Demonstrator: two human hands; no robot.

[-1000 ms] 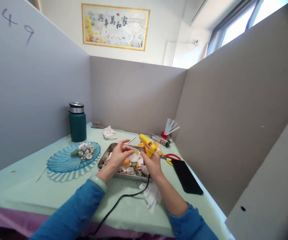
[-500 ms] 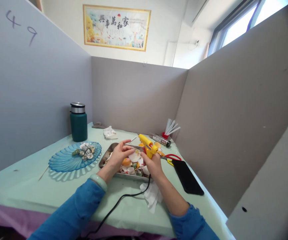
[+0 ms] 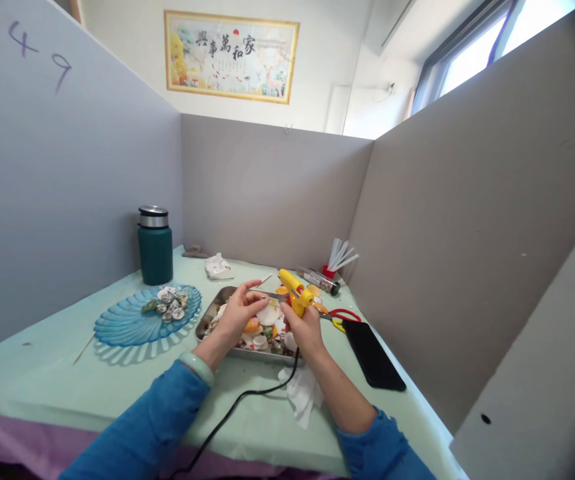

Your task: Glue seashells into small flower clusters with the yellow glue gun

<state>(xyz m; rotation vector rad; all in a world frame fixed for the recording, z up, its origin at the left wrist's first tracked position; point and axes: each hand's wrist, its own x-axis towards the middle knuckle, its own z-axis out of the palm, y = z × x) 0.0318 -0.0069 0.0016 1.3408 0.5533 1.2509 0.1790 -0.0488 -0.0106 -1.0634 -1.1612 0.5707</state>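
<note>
My right hand (image 3: pixel 303 328) is wrapped round the handle of a yellow hot glue gun (image 3: pixel 293 291), whose black cord (image 3: pixel 247 393) runs down to the table's front edge. My left hand (image 3: pixel 240 310) is closed, with a thin pale stick (image 3: pixel 264 280) poking out from its fingers. Anything else pinched at its thumb tip is too small to make out. Both hands are above a metal tray (image 3: pixel 262 355) full of seashells. Among them lie a large white shell (image 3: pixel 270 313) and an orange one (image 3: pixel 252 325).
To the left, a blue scalloped plate (image 3: pixel 122 320) bears a cluster of small shells (image 3: pixel 171 303), with a green flask (image 3: pixel 155 253) behind it. Scissors (image 3: pixel 344 315), a black phone (image 3: pixel 374 355), glue sticks (image 3: pixel 340 253) and a clear tube (image 3: pixel 322 282) are rightward. Crumpled tissue (image 3: pixel 303 395) lies in front.
Both hands stay almost where they were, still holding the glue gun and the stick. The whole view has shifted very slightly.
</note>
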